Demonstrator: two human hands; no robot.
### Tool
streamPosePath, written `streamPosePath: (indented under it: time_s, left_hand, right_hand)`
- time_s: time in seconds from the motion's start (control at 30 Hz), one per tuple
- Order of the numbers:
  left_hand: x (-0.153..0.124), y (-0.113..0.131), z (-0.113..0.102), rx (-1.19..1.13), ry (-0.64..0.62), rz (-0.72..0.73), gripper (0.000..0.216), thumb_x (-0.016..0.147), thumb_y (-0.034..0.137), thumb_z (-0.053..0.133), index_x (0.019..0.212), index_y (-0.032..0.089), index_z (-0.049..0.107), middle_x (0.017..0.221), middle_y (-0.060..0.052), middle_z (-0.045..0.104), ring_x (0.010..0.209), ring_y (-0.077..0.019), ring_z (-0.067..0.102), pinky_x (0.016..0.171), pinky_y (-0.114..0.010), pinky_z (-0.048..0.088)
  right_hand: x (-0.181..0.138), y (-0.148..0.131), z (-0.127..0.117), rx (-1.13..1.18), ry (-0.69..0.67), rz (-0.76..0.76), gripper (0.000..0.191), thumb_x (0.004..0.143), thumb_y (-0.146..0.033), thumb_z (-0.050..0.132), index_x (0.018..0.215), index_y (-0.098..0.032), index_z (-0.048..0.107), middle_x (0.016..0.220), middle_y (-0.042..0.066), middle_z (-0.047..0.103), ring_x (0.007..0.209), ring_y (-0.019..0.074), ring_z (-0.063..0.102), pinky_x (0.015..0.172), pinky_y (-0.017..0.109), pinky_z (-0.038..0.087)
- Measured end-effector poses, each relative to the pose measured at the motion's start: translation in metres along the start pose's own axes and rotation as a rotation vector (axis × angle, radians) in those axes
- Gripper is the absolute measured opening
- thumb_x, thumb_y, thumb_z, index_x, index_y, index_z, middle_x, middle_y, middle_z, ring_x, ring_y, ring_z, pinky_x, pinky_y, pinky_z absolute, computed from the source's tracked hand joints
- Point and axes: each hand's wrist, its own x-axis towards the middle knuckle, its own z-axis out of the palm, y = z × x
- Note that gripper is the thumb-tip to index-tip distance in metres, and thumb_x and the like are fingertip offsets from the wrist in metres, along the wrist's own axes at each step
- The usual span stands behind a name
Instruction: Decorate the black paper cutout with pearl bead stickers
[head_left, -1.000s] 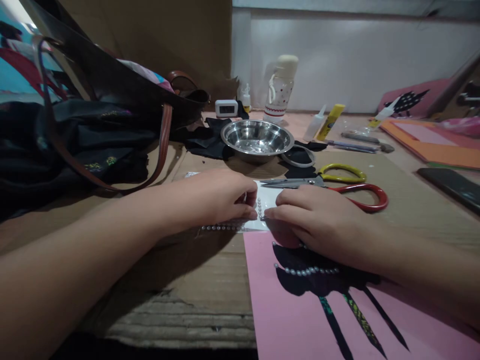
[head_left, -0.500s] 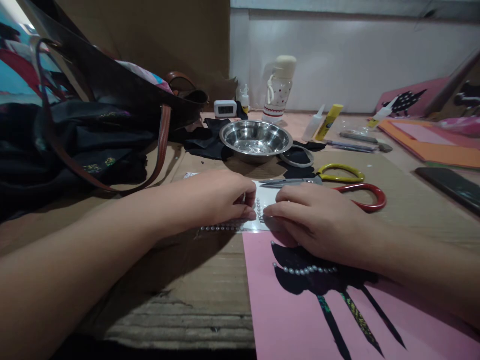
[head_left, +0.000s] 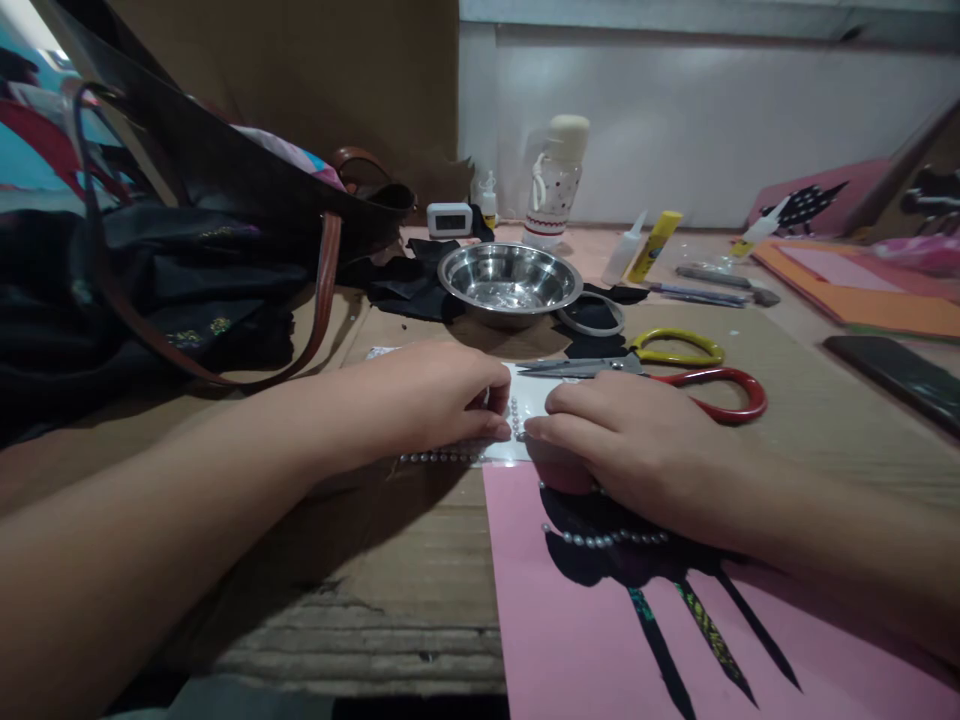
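Observation:
A white backing sheet (head_left: 532, 395) of self-adhesive pearls lies flat on the cardboard, a short column of pearls (head_left: 515, 415) showing between my hands. My left hand (head_left: 469, 395) presses on the sheet with curled fingers, thumb and fingertips beside that column. From the other side my right hand (head_left: 622, 425) reaches in, its bent fingertips at the lower pearls; what they pinch, if anything, is too small to make out. Under my right wrist, pink paper (head_left: 555, 630) carries a black cut-out shape (head_left: 577, 560) with a curved row of pearls and glittery strips.
Scissors (head_left: 615, 366) with yellow and red handles lie just beyond my right hand. Behind are a steel bowl (head_left: 510, 280), a bottle (head_left: 556, 185), a glue stick (head_left: 654, 247) and black scraps (head_left: 409, 285). A bag (head_left: 225, 150) stands left; a phone (head_left: 892, 375) lies right.
My right hand has shifted slightly left at the pearl column, its fingers a little more bent. My left hand stays put on the sheet. The whole view has moved a little.

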Motion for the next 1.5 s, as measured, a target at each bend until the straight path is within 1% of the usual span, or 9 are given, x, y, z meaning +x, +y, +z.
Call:
streamPosePath:
  time_s: [0.2, 0.47, 0.6, 0.77, 0.9, 1.03, 1.13, 1.37, 1.5]
  left_hand:
    - [-0.001, 0.000, -0.001, -0.013, -0.011, -0.001, 0.018, 0.086, 0.037, 0.060, 0.093, 0.024, 0.071, 0.085, -0.003, 0.073, 0.068, -0.0185, 0.059, 0.056, -0.028, 0.033]
    - [-0.001, 0.002, -0.003, -0.008, -0.019, -0.010, 0.020, 0.087, 0.039, 0.060, 0.092, 0.023, 0.071, 0.084, -0.003, 0.073, 0.068, -0.0183, 0.059, 0.056, -0.028, 0.033]
    - [0.000, 0.001, -0.001, -0.001, -0.016, -0.011, 0.019, 0.087, 0.039, 0.060, 0.091, 0.023, 0.070, 0.083, -0.003, 0.073, 0.067, -0.0179, 0.060, 0.056, -0.027, 0.033]
    - [-0.001, 0.002, -0.001, 0.001, -0.010, 0.001, 0.018, 0.088, 0.039, 0.060, 0.091, 0.023, 0.069, 0.084, -0.002, 0.072, 0.068, -0.0181, 0.059, 0.056, -0.028, 0.032]
    - [-0.004, 0.003, -0.001, 0.026, 0.011, 0.017, 0.016, 0.091, 0.033, 0.055, 0.092, 0.023, 0.068, 0.085, -0.002, 0.071, 0.069, -0.0168, 0.058, 0.058, -0.028, 0.033]
    - [-0.003, 0.000, 0.000, 0.007, 0.010, 0.018, 0.019, 0.089, 0.040, 0.058, 0.090, 0.024, 0.068, 0.082, -0.002, 0.071, 0.066, -0.0171, 0.056, 0.055, -0.028, 0.031]
    - [0.000, -0.001, 0.001, -0.011, 0.001, 0.023, 0.018, 0.087, 0.039, 0.060, 0.091, 0.023, 0.069, 0.085, -0.003, 0.072, 0.066, -0.0172, 0.058, 0.055, -0.028, 0.032]
    - [-0.002, 0.003, -0.002, -0.003, -0.017, -0.012, 0.021, 0.088, 0.040, 0.059, 0.093, 0.023, 0.070, 0.086, -0.003, 0.073, 0.069, -0.0182, 0.060, 0.056, -0.027, 0.033]
    - [-0.003, 0.006, -0.005, 0.000, -0.027, -0.014, 0.021, 0.088, 0.040, 0.058, 0.092, 0.023, 0.069, 0.086, -0.003, 0.072, 0.069, -0.0186, 0.059, 0.056, -0.028, 0.032]
  right_hand:
    - [-0.001, 0.002, 0.000, 0.052, 0.093, 0.030, 0.019, 0.085, -0.007, 0.055, 0.072, -0.020, 0.056, 0.077, -0.001, 0.051, 0.068, 0.0141, 0.041, 0.061, 0.030, 0.023]
    - [0.001, 0.002, 0.004, 0.022, 0.061, 0.035, 0.017, 0.083, -0.008, 0.056, 0.072, -0.020, 0.059, 0.076, 0.000, 0.052, 0.067, 0.0145, 0.039, 0.061, 0.032, 0.020]
    - [0.000, 0.003, 0.008, -0.032, 0.069, 0.018, 0.017, 0.087, -0.009, 0.054, 0.080, -0.020, 0.064, 0.078, 0.001, 0.054, 0.067, 0.0151, 0.037, 0.061, 0.032, 0.019]
    - [0.001, -0.006, 0.005, -0.119, 0.083, -0.034, 0.020, 0.096, -0.013, 0.049, 0.089, -0.018, 0.066, 0.081, 0.003, 0.058, 0.069, 0.0168, 0.039, 0.066, 0.032, 0.025]
    - [0.002, -0.010, 0.000, -0.233, 0.117, -0.102, 0.026, 0.099, -0.013, 0.044, 0.082, -0.016, 0.063, 0.076, 0.004, 0.055, 0.067, 0.0172, 0.037, 0.064, 0.033, 0.024]
    - [0.001, -0.003, 0.000, -0.085, 0.109, -0.003, 0.018, 0.089, -0.010, 0.054, 0.074, -0.020, 0.058, 0.075, 0.001, 0.053, 0.066, 0.0157, 0.039, 0.061, 0.031, 0.022]
    - [-0.001, 0.000, 0.002, -0.031, 0.126, 0.028, 0.015, 0.084, -0.009, 0.056, 0.074, -0.020, 0.058, 0.076, 0.000, 0.053, 0.066, 0.0150, 0.040, 0.060, 0.032, 0.021]
    - [-0.003, -0.003, 0.006, -0.056, 0.062, 0.034, 0.017, 0.086, -0.008, 0.050, 0.078, -0.021, 0.060, 0.077, 0.000, 0.053, 0.063, 0.0147, 0.035, 0.059, 0.033, 0.018]
    - [-0.003, -0.003, 0.009, -0.093, 0.056, 0.027, 0.019, 0.093, -0.015, 0.048, 0.079, -0.020, 0.060, 0.077, 0.001, 0.052, 0.064, 0.0154, 0.034, 0.060, 0.033, 0.018]
